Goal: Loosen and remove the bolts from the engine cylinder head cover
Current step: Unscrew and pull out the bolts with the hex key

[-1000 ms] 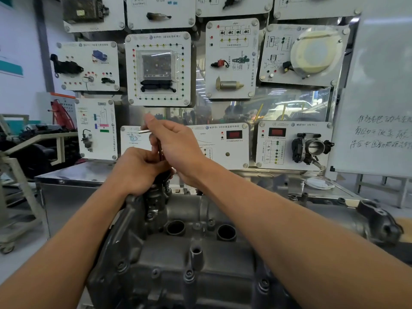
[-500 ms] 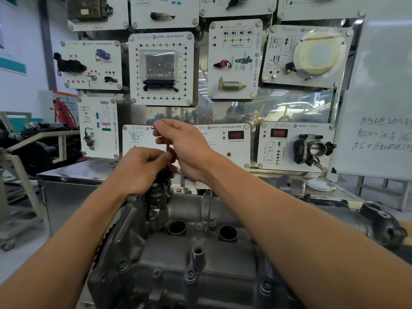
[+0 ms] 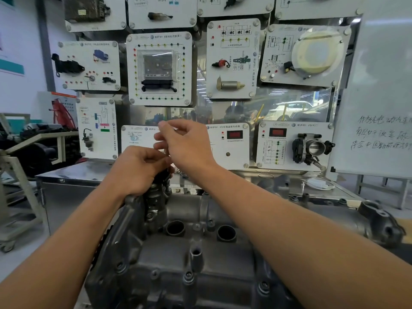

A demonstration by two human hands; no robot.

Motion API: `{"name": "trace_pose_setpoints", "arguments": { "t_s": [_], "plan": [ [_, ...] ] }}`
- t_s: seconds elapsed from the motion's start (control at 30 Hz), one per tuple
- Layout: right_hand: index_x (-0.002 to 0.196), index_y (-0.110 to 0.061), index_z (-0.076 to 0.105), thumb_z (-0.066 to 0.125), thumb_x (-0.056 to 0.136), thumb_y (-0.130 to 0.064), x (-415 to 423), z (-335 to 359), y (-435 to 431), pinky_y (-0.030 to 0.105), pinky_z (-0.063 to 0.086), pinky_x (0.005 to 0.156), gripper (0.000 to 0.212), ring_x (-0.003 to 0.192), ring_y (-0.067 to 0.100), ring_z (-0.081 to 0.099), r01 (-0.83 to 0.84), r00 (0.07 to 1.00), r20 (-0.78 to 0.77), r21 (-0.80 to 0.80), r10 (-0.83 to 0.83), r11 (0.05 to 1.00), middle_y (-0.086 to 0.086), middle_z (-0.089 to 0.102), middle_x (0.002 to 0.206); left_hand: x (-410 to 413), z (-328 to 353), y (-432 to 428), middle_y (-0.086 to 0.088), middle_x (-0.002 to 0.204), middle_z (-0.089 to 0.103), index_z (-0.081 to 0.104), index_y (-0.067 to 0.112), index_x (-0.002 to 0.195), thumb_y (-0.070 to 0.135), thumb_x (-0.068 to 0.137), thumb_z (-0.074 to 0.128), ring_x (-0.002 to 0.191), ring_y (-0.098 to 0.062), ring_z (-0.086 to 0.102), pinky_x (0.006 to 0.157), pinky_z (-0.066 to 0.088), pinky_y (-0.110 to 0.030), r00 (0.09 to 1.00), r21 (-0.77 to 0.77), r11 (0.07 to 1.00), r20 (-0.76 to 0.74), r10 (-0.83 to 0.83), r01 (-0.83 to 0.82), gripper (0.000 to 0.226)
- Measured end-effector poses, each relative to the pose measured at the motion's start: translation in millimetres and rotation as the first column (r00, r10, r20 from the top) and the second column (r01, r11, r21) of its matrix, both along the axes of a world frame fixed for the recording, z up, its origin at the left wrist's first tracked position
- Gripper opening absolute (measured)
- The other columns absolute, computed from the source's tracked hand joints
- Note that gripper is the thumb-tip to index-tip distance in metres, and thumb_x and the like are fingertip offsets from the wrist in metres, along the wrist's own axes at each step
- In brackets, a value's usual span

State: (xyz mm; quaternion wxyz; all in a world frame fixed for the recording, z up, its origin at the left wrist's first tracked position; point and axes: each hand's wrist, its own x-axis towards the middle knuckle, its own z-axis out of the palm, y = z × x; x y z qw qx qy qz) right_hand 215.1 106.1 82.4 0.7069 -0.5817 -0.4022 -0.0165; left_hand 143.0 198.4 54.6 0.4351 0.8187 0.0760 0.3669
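At the far left end of the cylinder head cover stands a tool, the left hand around it, the right hand just above. Panels hang behind the cover, a whiteboard behind its right end.

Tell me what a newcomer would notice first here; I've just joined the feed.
Two bare hands meet at centre: the left hand curls round what looks like a dark tool at the far-left end of the grey cylinder head cover, the right hand just above it with fingers bent. Behind them, a wall of white training panels fills the top, with a handwritten whiteboard at right.
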Motion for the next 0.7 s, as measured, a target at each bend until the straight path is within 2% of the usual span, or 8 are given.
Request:
{"name": "trace_pose_setpoints", "arguments": {
  "t_s": [0.13,0.23,0.33,0.4,0.47,0.53,0.6,0.7],
  "plan": [
    [0.093,-0.004,0.063,0.057,0.102,-0.021,-0.4,1.1,-1.1,0.029,0.059,0.061,0.02,0.069,0.017,0.069,-0.309,0.902,-0.278,0.123,0.331,0.943,0.006,0.071,0.082,2.1,-2.0,2.4,0.011,0.058,0.071,0.073,0.009,0.077,0.008,0.09,0.069,0.052,0.002,0.064,0.057,0.049,-0.008,1.0,-0.018,1.0,0.009,0.018,-0.018,0.014],
    [0.089,-0.009,0.061,0.058,0.101,-0.022,2.1,1.3,-1.7,0.023,0.056,0.052,0.018,0.07,0.016,0.07,-0.358,0.844,-0.359,0.177,0.399,0.917,0.005,0.071,0.083,3.6,-1.7,3.6,0.01,0.06,0.072,0.073,0.01,0.077,0.01,0.089,0.071,0.053,0.002,0.064,0.058,0.049,-0.008,1.0,-0.022,0.999,0.001,0.03,-0.03,0.012],
    [0.09,-0.008,0.062,0.062,0.099,-0.022,1.7,0.7,-1.1,0.022,0.055,0.051,0.017,0.065,0.014,0.071,-0.336,0.835,-0.378,0.225,0.4,0.914,0.005,0.072,0.08,4.1,-1.5,3.1,0.003,0.071,0.075,0.074,0.012,0.078,0.013,0.089,0.072,0.065,-0.01,0.068,0.07,0.053,-0.018,0.999,-0.018,0.999,0.002,0.048,-0.048,0.011],
    [0.094,-0.004,0.065,0.069,0.094,-0.025,1.5,-0.8,0.7,0.024,0.055,0.051,0.022,0.063,0.014,0.071,-0.229,0.886,-0.362,0.205,0.291,0.951,0.008,0.073,0.082,3.5,-1.1,2.2,-0.001,0.076,0.076,0.074,0.012,0.079,0.013,0.089,0.072,0.07,-0.016,0.069,0.074,0.054,-0.023,0.999,-0.024,0.999,0.004,0.045,-0.044,0.01],
    [0.1,-0.005,0.067,0.079,0.085,-0.037,5.4,-2.1,1.9,0.03,0.058,0.06,0.037,0.07,0.015,0.072,0.063,0.973,-0.227,0.059,-0.048,0.996,0.008,0.074,0.088,3.1,-1.2,1.9,-0.001,0.076,0.076,0.074,0.012,0.08,0.014,0.09,0.071,0.07,-0.015,0.069,0.073,0.054,-0.024,0.999,-0.031,0.999,-0.003,0.041,-0.041,0.01],
    [0.097,-0.013,0.067,0.081,0.076,-0.051,7.9,-2.2,1.7,0.038,0.058,0.076,0.045,0.082,0.017,0.071,0.369,0.929,-0.007,-0.032,-0.369,0.929,0.0,0.073,0.085,3.4,-1.7,2.9,-0.001,0.075,0.076,0.074,0.009,0.083,0.016,0.09,0.071,0.068,-0.012,0.07,0.071,0.054,-0.022,0.999,-0.035,0.998,-0.009,0.045,-0.046,0.01],
    [0.096,-0.014,0.071,0.078,0.078,-0.054,4.3,-0.8,0.2,0.04,0.057,0.08,0.044,0.084,0.016,0.069,0.455,0.886,0.112,-0.033,-0.449,0.89,-0.006,0.071,0.079,4.5,-1.9,3.7,0.005,0.07,0.075,0.074,0.009,0.085,0.017,0.09,0.071,0.06,-0.002,0.068,0.061,0.051,-0.013,0.999,-0.016,0.999,-0.007,0.051,-0.051,0.01],
    [0.085,-0.009,0.071,0.062,0.095,-0.042,2.4,-0.8,4.2,0.041,0.054,0.074,0.036,0.075,0.02,0.065,0.441,0.873,0.264,-0.07,-0.41,0.895,-0.002,0.067,0.07,5.0,-2.4,4.8,0.013,0.051,0.067,0.069,0.014,0.076,0.014,0.089,0.071,0.045,0.006,0.059,0.047,0.041,-0.005,0.998,0.028,0.998,0.003,0.057,-0.058,0.013]
  ]
}}
